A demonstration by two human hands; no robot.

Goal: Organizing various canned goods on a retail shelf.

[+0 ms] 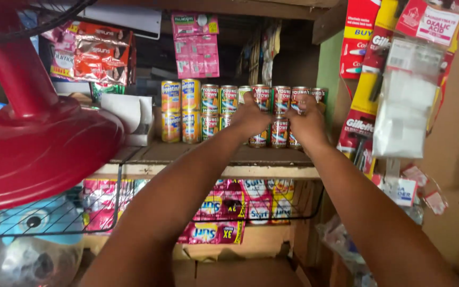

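Both arms reach up to the wooden shelf [150,154] — the left hand [249,118] and right hand [308,123] each curl their fingers around red-labelled cans [280,99] stacked two high at the row's right end, beside green cans [210,99] and yellow cans [171,95]; a red fan base [33,154] sits left

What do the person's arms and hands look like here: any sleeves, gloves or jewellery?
Both forearms are bare up to the frame edge, with no sleeves in view. The left hand and right hand wear no gloves; no watch, bracelet or ring is visible.
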